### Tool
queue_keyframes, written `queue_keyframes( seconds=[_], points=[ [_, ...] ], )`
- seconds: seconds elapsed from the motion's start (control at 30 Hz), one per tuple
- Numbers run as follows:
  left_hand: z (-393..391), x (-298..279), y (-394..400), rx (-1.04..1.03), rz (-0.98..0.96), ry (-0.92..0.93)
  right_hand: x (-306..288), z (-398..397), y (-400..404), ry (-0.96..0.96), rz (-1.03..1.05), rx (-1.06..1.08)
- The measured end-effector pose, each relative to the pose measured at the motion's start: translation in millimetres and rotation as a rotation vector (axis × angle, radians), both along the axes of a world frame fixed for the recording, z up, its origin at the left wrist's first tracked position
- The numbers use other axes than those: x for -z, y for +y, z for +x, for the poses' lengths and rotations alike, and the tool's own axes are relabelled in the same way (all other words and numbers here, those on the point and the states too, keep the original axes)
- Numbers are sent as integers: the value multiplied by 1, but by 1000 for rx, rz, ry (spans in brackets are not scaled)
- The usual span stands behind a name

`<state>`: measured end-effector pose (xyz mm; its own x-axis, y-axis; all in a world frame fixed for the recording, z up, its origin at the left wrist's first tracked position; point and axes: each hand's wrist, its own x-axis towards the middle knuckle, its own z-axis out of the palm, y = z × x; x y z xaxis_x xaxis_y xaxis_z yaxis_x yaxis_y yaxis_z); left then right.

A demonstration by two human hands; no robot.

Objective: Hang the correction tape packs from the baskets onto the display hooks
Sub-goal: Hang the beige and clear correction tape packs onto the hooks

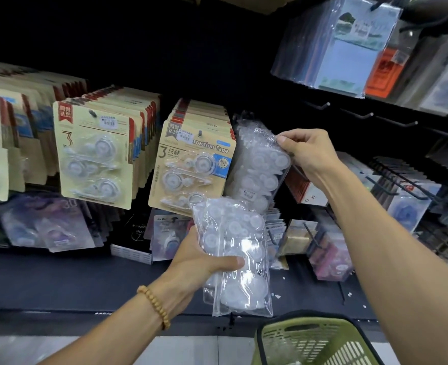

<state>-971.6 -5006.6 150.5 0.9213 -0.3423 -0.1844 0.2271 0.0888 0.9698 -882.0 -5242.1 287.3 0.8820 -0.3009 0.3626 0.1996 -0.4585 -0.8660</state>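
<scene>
My left hand (204,262) grips a stack of clear plastic correction tape packs (240,259) in front of the shelf, thumb across the front. My right hand (307,151) pinches the top right corner of another clear pack (259,167), which hangs among several similar packs at a hook right of the carded packs. Beige carded correction tape packs (191,159) hang in rows to the left. A green basket (315,341) sits at the bottom, below my right forearm.
Bare black hooks (354,114) stick out of the dark back panel at upper right. Bagged notepads (349,48) hang above them. More stationery packs (49,225) fill the lower row on a dark shelf ledge (59,280). Further hooks with goods crowd the right side.
</scene>
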Motion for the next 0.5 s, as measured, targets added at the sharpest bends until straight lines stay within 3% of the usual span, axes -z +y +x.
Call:
queue_keyframes(
  seconds=[0.3,0.5],
  points=[
    [-1,1,-1,-21,-38,-18,-1,4,6,-114,-150,58],
    [0,4,-4,-34,-86,-20,7,14,12,-109,-186,243]
  ],
)
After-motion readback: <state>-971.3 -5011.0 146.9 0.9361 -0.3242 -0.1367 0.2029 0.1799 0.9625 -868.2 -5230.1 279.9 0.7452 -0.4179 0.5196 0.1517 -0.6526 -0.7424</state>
